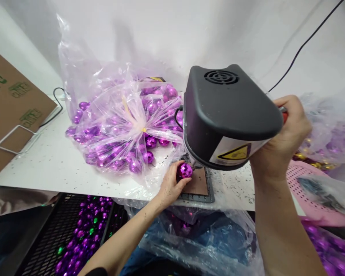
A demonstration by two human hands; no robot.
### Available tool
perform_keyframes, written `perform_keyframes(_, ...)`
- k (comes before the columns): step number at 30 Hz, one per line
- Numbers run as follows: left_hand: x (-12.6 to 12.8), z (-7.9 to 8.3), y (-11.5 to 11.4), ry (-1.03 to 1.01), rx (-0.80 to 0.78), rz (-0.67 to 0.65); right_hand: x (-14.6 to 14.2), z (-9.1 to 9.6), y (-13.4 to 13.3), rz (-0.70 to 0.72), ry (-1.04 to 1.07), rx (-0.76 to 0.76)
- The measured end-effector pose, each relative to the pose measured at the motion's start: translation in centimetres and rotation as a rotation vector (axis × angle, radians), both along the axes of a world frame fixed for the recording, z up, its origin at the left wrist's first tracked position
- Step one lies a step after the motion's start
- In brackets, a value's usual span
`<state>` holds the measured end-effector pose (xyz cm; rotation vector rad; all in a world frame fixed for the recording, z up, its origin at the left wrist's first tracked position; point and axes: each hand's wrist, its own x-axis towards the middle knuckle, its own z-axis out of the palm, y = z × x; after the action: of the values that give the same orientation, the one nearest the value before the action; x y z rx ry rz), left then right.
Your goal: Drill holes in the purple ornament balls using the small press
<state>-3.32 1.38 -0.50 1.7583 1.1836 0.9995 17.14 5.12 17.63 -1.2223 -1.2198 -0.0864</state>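
White tabletop (54, 161), speckled all over with dark flecks, ran across the middle of the frame against a plain white wall, with a black cable hanging down at upper right. Left hand (169, 186) sat low in the center, fingers (176, 166) curled snugly round a purple faceted ball (185, 170), pinning it on a small brown pad (198, 184) with a dark frame. Right hand (287, 134), at center right, was wrapped tight on the far end of a big black machine (227, 111), whose underside sat right over the ball. Couldn't see what the grip itself looked like, since the housing hid it.

My guess is the ball was light and hollow, hard-shelled, with a slick mirrored finish, so probably easy to crack or scuff and prone to rolling. Pinching it round the sides like that seemed the sane way to hold it.

Center left, a big clear bag (117, 115) bulged with more purple balls. A cardboard box (14, 107) leaned in at the left edge. Below the tabletop at lower left was a black crate (46, 245) with purple and a few green balls in it, and a pink perforated basket (307, 188) sat at the right.
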Motion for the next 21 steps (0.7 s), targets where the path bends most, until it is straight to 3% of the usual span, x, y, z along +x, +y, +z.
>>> perform_keyframes(5,1.1,-1.0,-0.1,0.183,0.211,0.103,-0.1,0.0,0.0,0.037,0.025,0.007)
perform_keyframes(8,1.7,-0.9,-0.1,0.236,0.270,0.095,-0.1,0.1,0.0,0.031,0.023,-0.001)
perform_keyframes(14,2.4,-0.2,-0.8,0.335,0.241,0.061,-0.1,-0.1,0.0,0.006,0.003,-0.013)
perform_keyframes(21,3.2,-0.2,-1.0,0.325,0.221,0.146,-0.2,-0.1,-0.2,0.025,0.005,-0.003)
